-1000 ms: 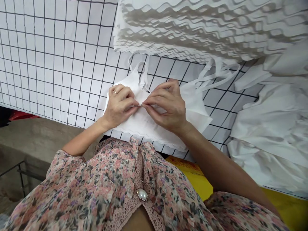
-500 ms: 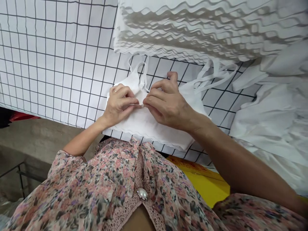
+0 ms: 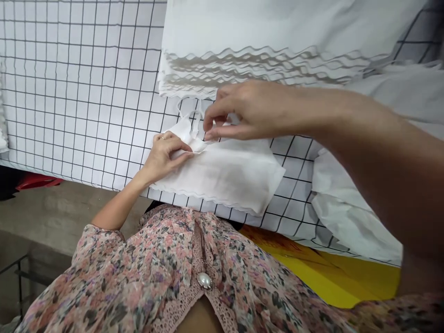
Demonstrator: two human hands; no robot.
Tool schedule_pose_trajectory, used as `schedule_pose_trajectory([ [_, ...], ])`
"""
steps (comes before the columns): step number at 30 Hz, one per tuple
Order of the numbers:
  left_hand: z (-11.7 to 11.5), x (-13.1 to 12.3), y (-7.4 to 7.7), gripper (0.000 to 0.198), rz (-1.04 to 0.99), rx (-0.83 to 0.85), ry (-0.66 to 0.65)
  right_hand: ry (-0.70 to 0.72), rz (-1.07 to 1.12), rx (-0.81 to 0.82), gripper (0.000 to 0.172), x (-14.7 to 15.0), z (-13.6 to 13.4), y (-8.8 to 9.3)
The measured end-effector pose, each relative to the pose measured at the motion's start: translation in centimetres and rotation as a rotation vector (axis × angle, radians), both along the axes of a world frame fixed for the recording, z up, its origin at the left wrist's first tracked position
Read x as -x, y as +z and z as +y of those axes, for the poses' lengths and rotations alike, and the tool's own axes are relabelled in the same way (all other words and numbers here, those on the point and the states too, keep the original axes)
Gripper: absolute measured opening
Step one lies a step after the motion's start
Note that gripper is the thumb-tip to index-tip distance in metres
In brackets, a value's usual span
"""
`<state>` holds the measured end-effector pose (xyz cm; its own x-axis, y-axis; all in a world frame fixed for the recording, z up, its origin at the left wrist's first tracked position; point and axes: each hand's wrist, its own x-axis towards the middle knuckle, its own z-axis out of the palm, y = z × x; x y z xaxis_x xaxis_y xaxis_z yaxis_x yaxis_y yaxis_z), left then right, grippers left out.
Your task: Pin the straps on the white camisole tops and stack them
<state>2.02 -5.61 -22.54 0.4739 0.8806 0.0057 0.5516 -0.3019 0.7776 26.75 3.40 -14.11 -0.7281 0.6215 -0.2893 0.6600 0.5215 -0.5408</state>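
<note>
A white camisole (image 3: 225, 173) with thin straps and a scalloped hem lies on the grid-patterned cloth in front of me. My left hand (image 3: 168, 152) is closed, thumb and forefinger pinching the camisole's upper edge near its middle. Just above and to the right, my right hand (image 3: 229, 113) is bent over the neckline with its thumb and fingertips closed on white fabric there; their exact hold is partly hidden. The left shoulder strap (image 3: 196, 125) loops up between the two hands. My right forearm covers the area where the other strap lay.
A stack of white garments (image 3: 243, 37) with wavy edges lies beyond the camisole. More crumpled white cloth (image 3: 357, 217) is heaped at the right. Something yellow (image 3: 329, 277) shows below the table's near edge, and a red item (image 3: 38, 180) at the lower left.
My right hand has moved up and away from my left fingertips, its forearm swinging higher across the table. My left hand still pinches the camisole's edge. The view has shifted slightly.
</note>
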Motion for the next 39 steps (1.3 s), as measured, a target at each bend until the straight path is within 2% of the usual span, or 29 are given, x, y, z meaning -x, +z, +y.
schedule_pose_trajectory([
  [3,0.2,0.4,0.4,0.018,0.033,0.026,0.032,-0.026,-0.130,0.027,0.009,1.2,2.1,2.4],
  [5,0.4,0.7,0.3,0.019,0.075,0.006,0.056,-0.019,-0.125,0.021,0.010,1.6,3.1,2.2],
  [9,0.6,1.5,-0.2,0.021,0.120,-0.045,0.071,0.029,0.060,-0.086,0.026,1.5,5.1,-1.6],
  [12,0.8,2.0,-0.8,0.020,0.139,-0.089,0.082,0.003,0.139,-0.180,0.031,1.7,6.4,-4.3],
  [14,1.1,2.3,-1.3,0.020,0.151,-0.107,0.084,-0.007,0.137,-0.220,0.033,2.2,7.1,-5.2],
  [17,1.5,2.5,-1.7,0.018,0.166,-0.138,0.077,-0.042,0.119,-0.271,0.031,3.2,6.7,-5.1],
  [20,1.0,2.8,-1.6,0.029,0.176,-0.304,0.156,-0.171,0.143,-0.382,0.021,3.6,3.1,-4.0],
  [22,-0.3,3.4,-1.1,0.032,0.177,-0.452,0.230,-0.251,0.178,-0.488,0.026,2.9,-1.4,-3.3],
  [23,-1.2,3.8,-0.8,0.028,0.174,-0.507,0.242,-0.268,0.198,-0.532,0.028,2.1,-4.1,-3.1],
  [26,-4.2,5.8,0.0,0.014,0.141,-0.544,0.146,-0.244,0.258,-0.664,0.021,-1.6,-12.7,-3.8],
  [29,-6.4,8.0,0.2,0.029,0.137,-0.495,-0.026,-0.408,0.218,-0.719,0.013,-5.8,-20.3,-5.8],
  [31,-6.8,9.0,-0.1,0.038,0.157,-0.495,-0.100,-0.542,0.124,-0.701,0.012,-7.8,-24.1,-7.2],
  [34,-6.5,9.4,-0.7,0.039,0.168,-0.552,-0.138,-0.793,0.031,-0.628,0.023,-8.8,-26.8,-8.5],
  [37,-5.8,9.3,-1.1,0.034,0.165,-0.595,-0.152,-1.032,0.040,-0.572,0.032,-7.9,-26.3,-9.0],
  [39,-5.6,9.3,-1.1,0.032,0.164,-0.610,-0.150,-1.106,0.031,-0.560,0.036,-6.8,-25.1,-9.1],
])
